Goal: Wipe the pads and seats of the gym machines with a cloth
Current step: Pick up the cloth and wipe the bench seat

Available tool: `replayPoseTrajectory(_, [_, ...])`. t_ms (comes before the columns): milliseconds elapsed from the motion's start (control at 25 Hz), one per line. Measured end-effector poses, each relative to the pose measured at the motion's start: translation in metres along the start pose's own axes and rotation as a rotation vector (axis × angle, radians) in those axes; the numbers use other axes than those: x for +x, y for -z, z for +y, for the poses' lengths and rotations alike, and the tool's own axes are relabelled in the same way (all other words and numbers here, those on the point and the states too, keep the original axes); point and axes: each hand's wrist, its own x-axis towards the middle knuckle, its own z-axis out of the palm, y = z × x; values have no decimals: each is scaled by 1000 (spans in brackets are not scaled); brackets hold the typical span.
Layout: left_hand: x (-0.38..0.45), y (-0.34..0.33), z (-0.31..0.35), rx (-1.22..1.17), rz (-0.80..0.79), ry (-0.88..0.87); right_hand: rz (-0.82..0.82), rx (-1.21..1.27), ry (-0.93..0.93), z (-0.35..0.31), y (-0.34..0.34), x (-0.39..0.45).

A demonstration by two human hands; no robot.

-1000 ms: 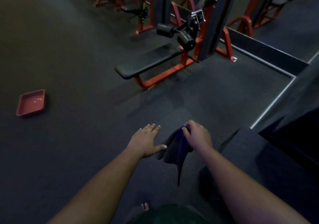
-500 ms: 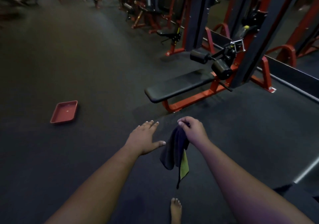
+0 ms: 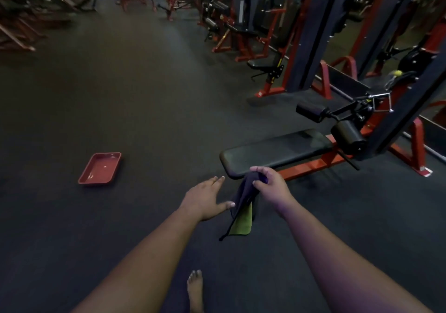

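Head view: the right hand (image 3: pixel 270 187) pinches the top edge of a limp dark purple cloth with a yellow-green underside (image 3: pixel 240 212), which hangs in the air just short of the long black padded bench seat on its red steel frame (image 3: pixel 272 153). The left hand (image 3: pixel 205 199) is spread flat and empty beside the cloth. The cloth looks light, soft and floppy; bunching it into the palm would likely suit wiping better than this edge grip.
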Motion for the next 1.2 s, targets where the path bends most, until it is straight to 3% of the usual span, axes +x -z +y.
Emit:
replayPoseTrajectory(360, [164, 40, -46, -81, -92, -140, 268, 88, -15, -57, -35, 148])
replayPoseTrajectory(600, [213, 29, -41, -423, -198, -24, 295, 276, -113, -59, -42, 214])
replayPoseTrajectory(720, [232, 20, -31, -381, -78, 77, 246, 264, -85, -54, -39, 244])
replayPoseTrajectory(920, [277, 42, -43, -438, -4, 227, 178, -114, 28, -35, -1, 293])
replayPoseTrajectory(1040, [308, 64, -59, -507, 115, 251, 6, -274, 5, -13, 32, 317])
replayPoseTrajectory(1120, [323, 75, -68, -523, 186, 257, -190, -565, 23, -7, 48, 328])
replayPoseTrajectory(1200, [333, 83, -75, -393, 212, 223, -253, -910, 97, -6, 55, 338])
